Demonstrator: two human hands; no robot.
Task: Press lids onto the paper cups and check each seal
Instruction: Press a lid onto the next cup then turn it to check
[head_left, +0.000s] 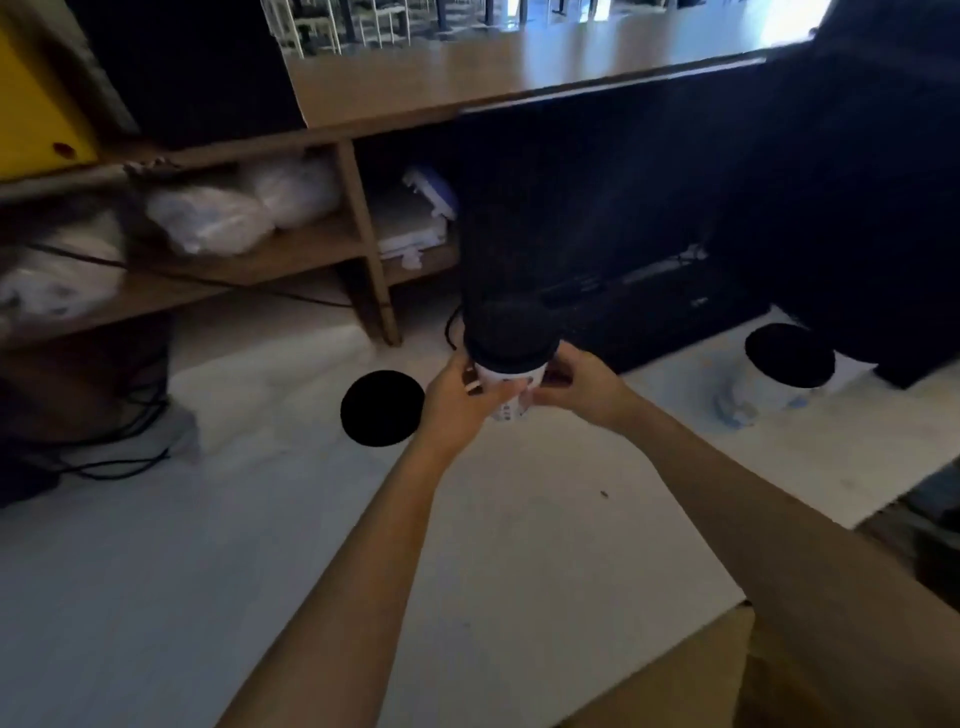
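A white paper cup (511, 379) with blue print stands at the middle of the white counter, a black lid (511, 340) on top of it. My left hand (460, 397) grips its left side with fingers curled around the wall. My right hand (574, 384) holds its right side just under the lid. A loose black lid (382, 408) lies flat on the counter to the left. A second lidded cup (787, 364) stands at the far right.
A dark monitor (597, 208) and keyboard (649, 312) stand right behind the held cup. Wooden shelves (291, 249) hold white plastic bags at the back left. Black cables (104, 457) lie at the left. A brown surface (675, 686) adjoins the counter's near right edge.
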